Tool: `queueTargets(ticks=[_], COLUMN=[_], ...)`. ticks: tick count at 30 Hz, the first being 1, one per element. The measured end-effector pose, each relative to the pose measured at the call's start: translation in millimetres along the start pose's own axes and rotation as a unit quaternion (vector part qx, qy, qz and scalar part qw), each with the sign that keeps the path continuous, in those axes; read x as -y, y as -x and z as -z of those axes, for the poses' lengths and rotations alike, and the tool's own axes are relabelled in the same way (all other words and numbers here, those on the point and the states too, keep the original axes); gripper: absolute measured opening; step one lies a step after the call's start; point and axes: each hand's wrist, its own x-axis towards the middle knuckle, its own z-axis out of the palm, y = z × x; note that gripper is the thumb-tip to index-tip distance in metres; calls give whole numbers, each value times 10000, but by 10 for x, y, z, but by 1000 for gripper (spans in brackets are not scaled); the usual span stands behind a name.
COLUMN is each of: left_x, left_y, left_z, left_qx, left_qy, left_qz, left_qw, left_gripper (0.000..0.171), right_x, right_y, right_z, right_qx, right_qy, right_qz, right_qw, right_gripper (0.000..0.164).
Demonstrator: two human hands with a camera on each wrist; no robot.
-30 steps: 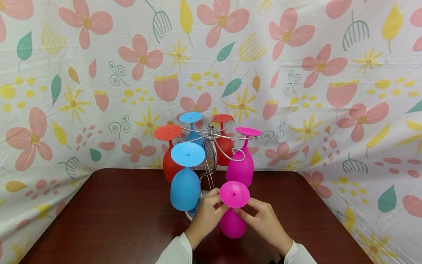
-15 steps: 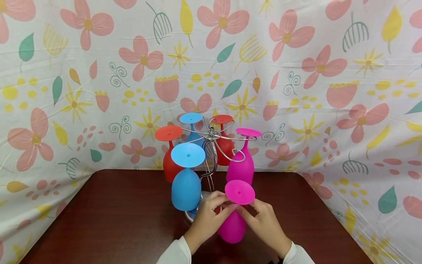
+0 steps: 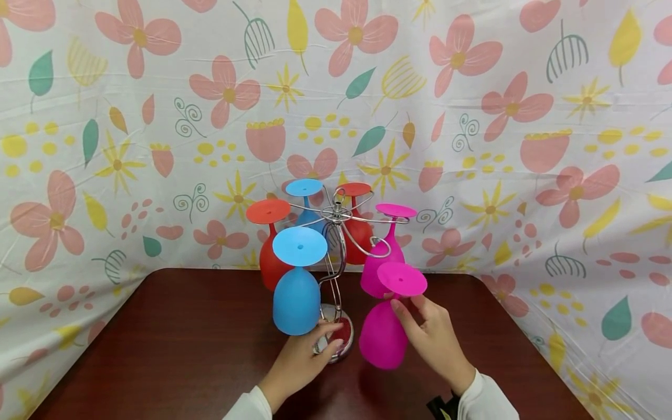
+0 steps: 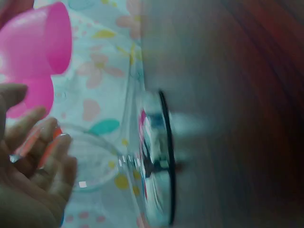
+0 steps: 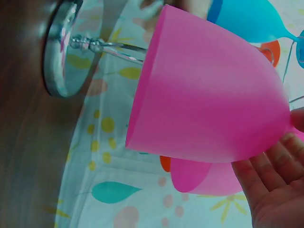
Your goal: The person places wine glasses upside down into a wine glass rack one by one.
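My right hand pinches the stem of a pink plastic goblet just below its foot. The goblet hangs upside down, slightly tilted, in front of the chrome rack. From the right wrist, its bowl faces mouth toward the table, with fingers at the stem end. My left hand holds nothing; its fingers are loosely bent beside the rack's round mirrored base. In the left wrist view that hand hovers above table height. A bare wire loop points frontward, behind the held goblet.
Upside-down goblets hang around the rack: blue in front, red at left, blue and red behind, pink at right. The dark wooden table meets a flowered curtain.
My left hand has let go of the pink goblet and moved left and down toward the rack's base. The right hand has carried the goblet up and to the right.
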Motion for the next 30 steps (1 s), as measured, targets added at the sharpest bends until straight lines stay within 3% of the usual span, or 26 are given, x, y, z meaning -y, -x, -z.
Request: queueTargets(ticks=[4,9,16,23,30], left_x=[110,179,300,363,386], left_y=[52,67,92,125,116], left_z=[143,252,270,258,222], left_qx=[-285,-458,128,646,732], left_qy=[-131,-216,-479,-681,-1297], left_qz=[266,734,621,488,378], left_qw=[9992,9960,9968,9944,9881], left_gripper=[44,65,54,69,68], right_x=[23,52,94,163,211], right_y=[-80,-200,-400,-599,-748], right_z=[27,70,125,110,29], right_qx=[-158,-319,-316,-4,353], right_qy=[-2,21,74,-149,-327], right_qz=[78,41,-247,-526,-478], right_qw=[9998,9995,9992,9985,9977], right_gripper=[25,21,9,8,17])
